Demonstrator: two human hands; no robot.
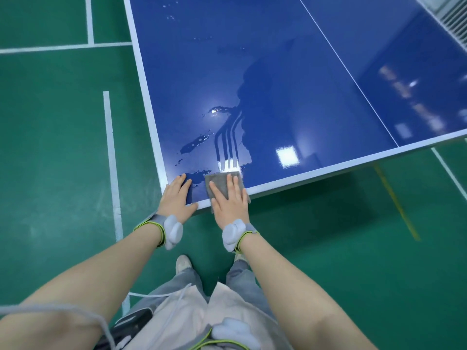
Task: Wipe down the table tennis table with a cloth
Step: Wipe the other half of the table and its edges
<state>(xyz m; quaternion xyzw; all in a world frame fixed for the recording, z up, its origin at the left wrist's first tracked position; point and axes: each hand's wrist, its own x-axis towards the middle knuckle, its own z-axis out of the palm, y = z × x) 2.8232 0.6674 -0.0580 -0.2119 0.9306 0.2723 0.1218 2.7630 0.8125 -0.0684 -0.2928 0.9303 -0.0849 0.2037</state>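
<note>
Green sports floor (63, 152) with white lines (111, 157).

table (290, 72): far end cut off | net (452, 24): blurred, cropped | cloth (218, 181): partly under right hand (228, 200)

Both forearms bare, no sleeves that I can see. Left hand (177, 198) and right hand (231, 200) ungloved. Each wrist carries a grey strap edged in lime green: left wristband (151, 227), right wristband (246, 236). On each strap sits a pale, rounded, lumpy white module: left one (173, 231), right one (232, 233). A third similar white module (235, 334) with green-edged strap sits at the waist. Thin white cable (161, 295) runs across the front; a grey cord (83, 317) loops over the left forearm. Cream apron-like top (202, 314), split down the middle. Grey trousers (240, 276). Light-coloured shoe (183, 263); the other mostly hidden.
</note>
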